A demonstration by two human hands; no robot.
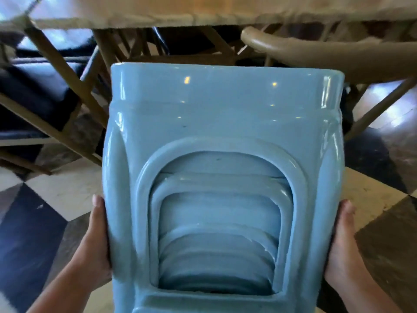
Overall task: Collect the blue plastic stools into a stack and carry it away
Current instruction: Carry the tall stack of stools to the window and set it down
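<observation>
A stack of several nested blue plastic stools [223, 123] fills the middle of the view, lifted off the floor and tilted away from me. Through the arched side opening I see the layered walls of the inner stools. My left hand [97, 242] presses flat against the stack's left side. My right hand [343, 249] grips the right side at the same height. Both hands hold the stack between them; the fingers behind it are hidden.
A table with a pale cloth [203, 12] stands just ahead. Under it are tan wooden chair frames [61, 64] with dark seats at the left and a tan plastic chair [327, 53] at the right. The floor [45, 222] is black-and-cream checkered tile.
</observation>
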